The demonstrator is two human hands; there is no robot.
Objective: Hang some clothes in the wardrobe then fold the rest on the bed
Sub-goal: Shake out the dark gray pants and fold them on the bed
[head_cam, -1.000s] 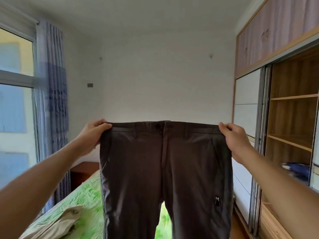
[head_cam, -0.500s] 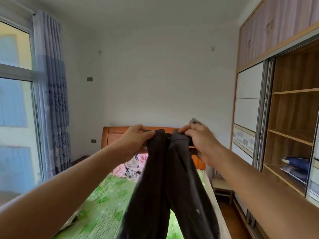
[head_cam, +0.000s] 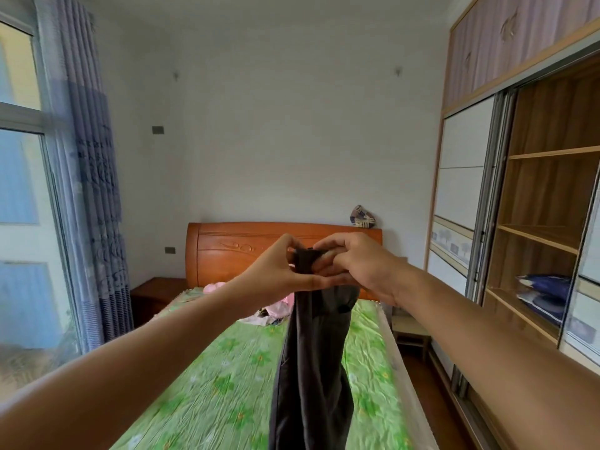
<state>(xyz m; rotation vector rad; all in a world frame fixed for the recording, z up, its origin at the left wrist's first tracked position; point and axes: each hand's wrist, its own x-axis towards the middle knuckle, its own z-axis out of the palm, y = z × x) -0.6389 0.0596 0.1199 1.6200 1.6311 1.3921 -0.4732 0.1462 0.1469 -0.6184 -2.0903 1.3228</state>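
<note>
Head camera faces forward along the bed [head_cam: 211, 384] toward its headboard [head_cam: 233, 251].

Bare left hand [head_cam: 285, 274], bare right hand [head_cam: 360, 264], forearms [head_cam: 146, 362] bare too (unsleeved throughout)

A bed [head_cam: 211, 401] runs straight ahead, its headboard [head_cam: 233, 251] against the far wall. A window [head_cam: 19, 190] and curtain [head_cam: 91, 157] stand on the left, a wardrobe [head_cam: 548, 190] on the right. The left hand [head_cam: 279, 274] and right hand [head_cam: 360, 264] meet above the bed, gripping trousers [head_cam: 311, 368] that hang below them. A pile of clothes [head_cam: 271, 315] lies on the bed behind the trousers, near the headboard.
</note>
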